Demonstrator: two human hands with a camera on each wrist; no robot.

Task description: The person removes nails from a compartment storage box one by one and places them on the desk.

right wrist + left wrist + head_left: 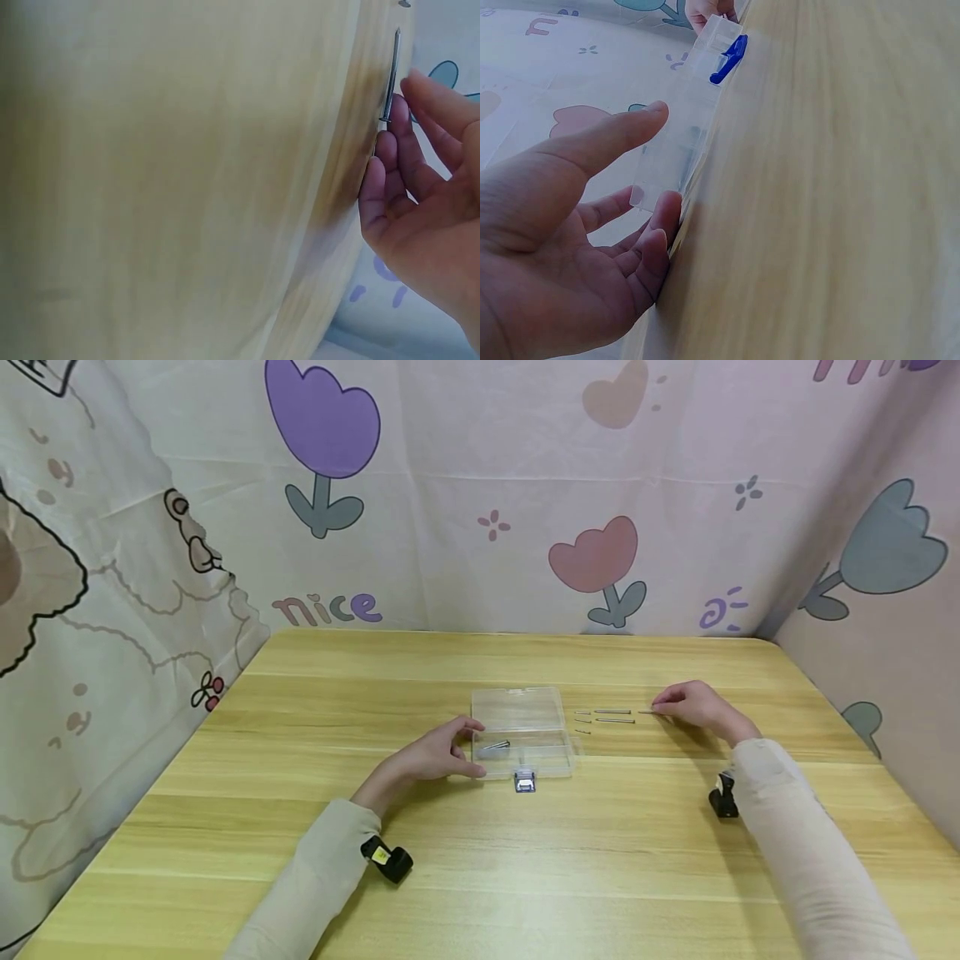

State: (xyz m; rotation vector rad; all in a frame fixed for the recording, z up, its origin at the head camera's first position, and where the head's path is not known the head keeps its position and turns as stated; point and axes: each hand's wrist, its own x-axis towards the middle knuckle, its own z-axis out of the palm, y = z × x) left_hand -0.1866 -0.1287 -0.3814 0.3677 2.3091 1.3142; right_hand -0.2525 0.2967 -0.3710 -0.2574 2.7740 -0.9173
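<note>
While the left hand (433,754) braces one end of a clear plastic box (553,765), its thumb at the front corner and a finger at the left side, the right hand (697,706) reaches well apart from it to a nail (393,75) lying on the table (465,860). The step in hand looks like handling the loose nails singly at the fingertips, though whether this one is being taken up or laid down I cannot judge from one moment. Thumb and forefinger come close together at its head end; whether they truly pinch it, I cannot tell. If it is to be lifted, the next move calls for a fine, level pinch on the shank and a steady box at the other side. Between the box and the right hand lie two long nails (615,721) and, nearer the box, three small nails (582,721), roughly in rows. As for the container, its lid (517,708) is folded back away from the person, and a blue latch (733,58) hangs at the front. The left compartment holds a small bunch of nails (495,746), lying slantwise and too small to count; in the right compartment (546,762) I can make out no contents
</note>
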